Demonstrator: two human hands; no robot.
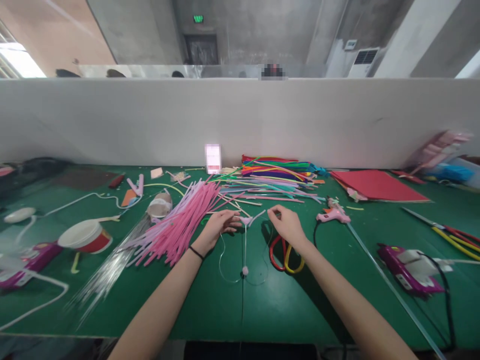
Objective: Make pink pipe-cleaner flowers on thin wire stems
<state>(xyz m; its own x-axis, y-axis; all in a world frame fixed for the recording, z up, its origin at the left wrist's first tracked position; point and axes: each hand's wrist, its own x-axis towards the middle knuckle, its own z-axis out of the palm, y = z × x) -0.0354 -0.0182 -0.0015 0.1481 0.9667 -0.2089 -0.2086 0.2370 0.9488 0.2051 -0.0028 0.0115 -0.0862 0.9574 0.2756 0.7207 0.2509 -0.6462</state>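
Observation:
Near the middle of the green table, a small lilac pipe cleaner [245, 220] is held up between my hands. My left hand [221, 223] is closed, its fingertips pinching the bent left end. On the other side my right hand [287, 223] pinches the tip of the lilac strand that slants up. A thin pale stem hangs below the bent part, with a small pinkish fuzzy ball [245, 270] lower down. Thin wire curves in loops on both sides of it. Scissors with red and yellow handles [288, 257] lie under my right wrist, their blades hidden.
Pink pipe cleaners [183, 220] and silvery wires [112, 270] lie left; coloured pipe cleaners [277, 172] lie behind. At right are a pink glue gun [333, 215], red sheets [378, 185], a purple power strip [408, 270] and more scissors [438, 227]. A paper cup [88, 237] lies left.

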